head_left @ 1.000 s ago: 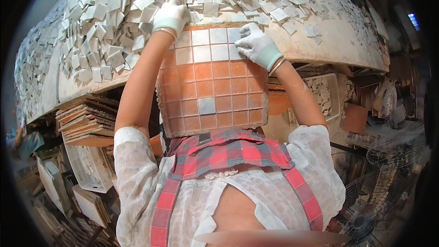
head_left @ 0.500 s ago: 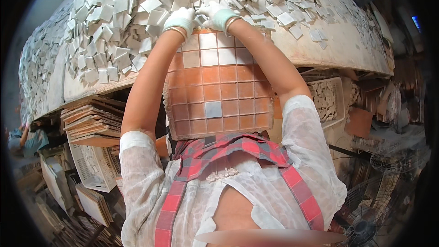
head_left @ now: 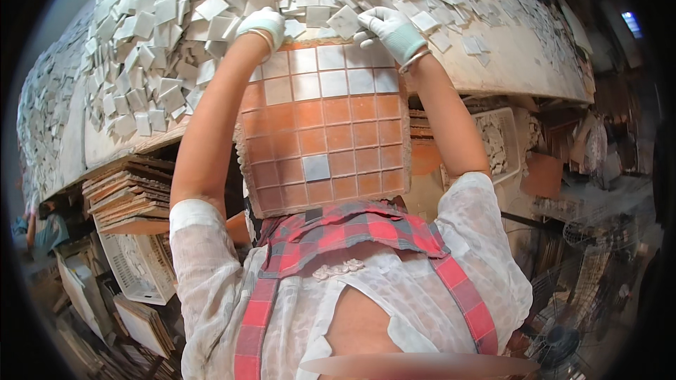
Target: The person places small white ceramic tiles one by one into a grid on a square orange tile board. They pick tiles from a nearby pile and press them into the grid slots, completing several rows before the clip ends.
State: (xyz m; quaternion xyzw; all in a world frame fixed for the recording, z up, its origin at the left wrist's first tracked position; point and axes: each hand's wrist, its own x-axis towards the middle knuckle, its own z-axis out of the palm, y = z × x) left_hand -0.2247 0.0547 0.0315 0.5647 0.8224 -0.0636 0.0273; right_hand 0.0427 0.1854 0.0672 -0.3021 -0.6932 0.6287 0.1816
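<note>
An orange-red grid board (head_left: 352, 109) with raised lines between its square cells leans between my forearms, against the table edge. White square tiles (head_left: 334, 84) fill cells in its top rows, and one lone tile (head_left: 316, 167) lies lower down. My right hand (head_left: 391, 32), in a white glove with a pale green cuff, pinches a loose white tile (head_left: 344, 22) by its corner just past the board's far edge. At the far left corner, my gloved left hand (head_left: 263, 25) is closed with its fingers curled out of sight; what it holds is hidden.
A large heap of white tiles (head_left: 155, 14) covers the table (head_left: 507, 70) ahead. Stacked boards (head_left: 130, 197) and a white plastic crate (head_left: 137, 264) stand at lower left. Another crate (head_left: 517, 148) sits at right, and a wire fan (head_left: 563, 338) at lower right.
My right hand has moved right, away from my left hand, and a white tile now shows at its fingertips. The right forearm has swung off the board, uncovering tiles in its upper right cells.
</note>
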